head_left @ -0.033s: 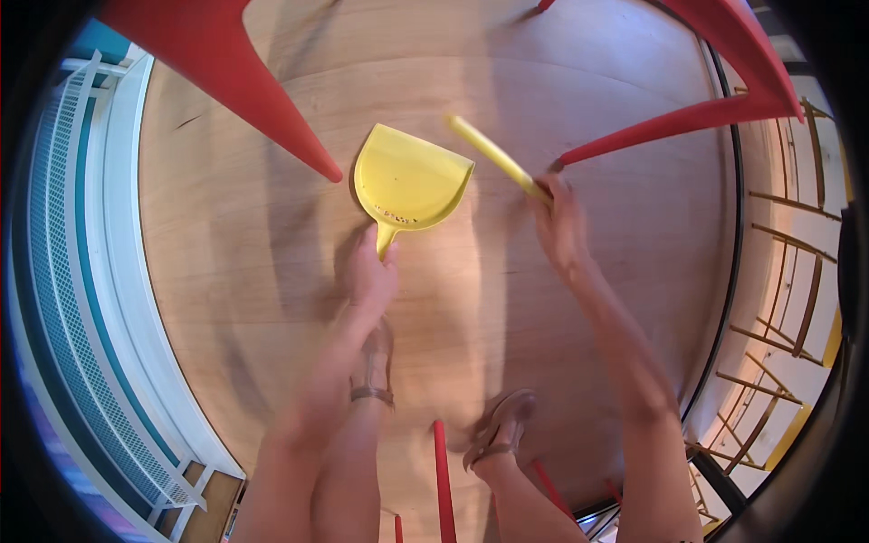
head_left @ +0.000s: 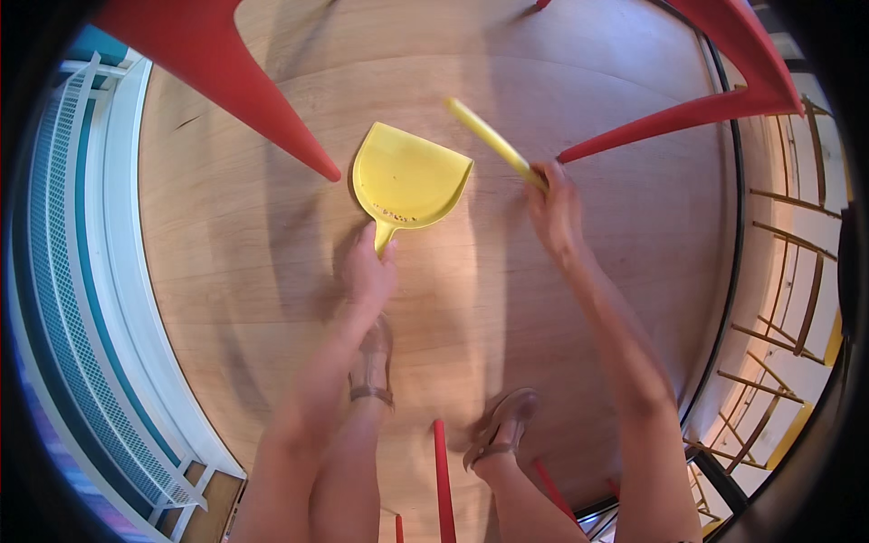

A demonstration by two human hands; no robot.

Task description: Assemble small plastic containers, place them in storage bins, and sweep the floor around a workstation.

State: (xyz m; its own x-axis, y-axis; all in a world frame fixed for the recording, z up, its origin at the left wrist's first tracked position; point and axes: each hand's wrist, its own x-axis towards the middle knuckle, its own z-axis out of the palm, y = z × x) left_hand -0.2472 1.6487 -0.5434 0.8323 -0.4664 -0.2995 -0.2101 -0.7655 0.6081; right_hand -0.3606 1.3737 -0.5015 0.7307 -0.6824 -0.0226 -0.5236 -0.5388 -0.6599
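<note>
A person crouches over a wooden floor (head_left: 226,271), 2 sandalled feet (head_left: 373,362) planted nearest the camera and both bare forearms reaching forward from the lower edge. The left hand (head_left: 367,270) is clamped on the handle of a yellow dustpan (head_left: 409,179), which lies flat on the floor just ahead of the feet, its open mouth turned away and to the right. A thin scatter of crumbs (head_left: 398,214) sits inside the pan near the handle end. The right hand (head_left: 554,210) is closed round the handle of a yellow brush (head_left: 493,140), held slanted above the floor just right of the pan's mouth; its bristles cannot be made out. Beyond the pan, red chair legs (head_left: 244,86) slant in from the upper left and upper right, and a white railing (head_left: 100,299) curves along the left rim.

The sweeping-in step looks to be in hand, with some debris already collected. The next stroke would call for the pan's lip kept pressed to the floor and the brush drawn toward it, clear of the chair legs.
</note>
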